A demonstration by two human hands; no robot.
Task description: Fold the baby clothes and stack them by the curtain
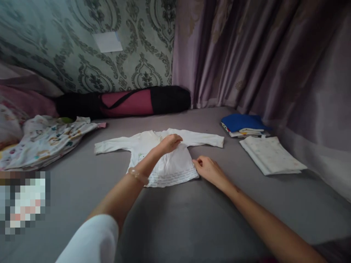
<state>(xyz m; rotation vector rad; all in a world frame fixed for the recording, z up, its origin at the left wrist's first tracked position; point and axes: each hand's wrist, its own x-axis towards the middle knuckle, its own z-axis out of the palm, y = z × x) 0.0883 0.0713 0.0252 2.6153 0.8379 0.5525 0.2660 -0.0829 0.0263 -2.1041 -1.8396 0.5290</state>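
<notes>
A small white long-sleeved baby shirt (175, 160) lies spread on the grey bed sheet, its sleeves stretched out to both sides and lines of print along its hem. Reaching across its front, my left hand (171, 143) is closed on the cloth at the upper right chest; its fingertips are partly hidden. At the shirt's lower right side, my right hand (207, 168) pinches the side edge just above the hem. A beaded bracelet (137, 176) circles my left wrist.
Folded clothes with a blue piece on top (242, 123) lie at the right, beside a folded pale cloth (272, 155). Patterned baby clothes (52, 140) are heaped at the left. A black and dark pink long bag (126, 102) rests against the wall; curtains (246, 54) hang at the right.
</notes>
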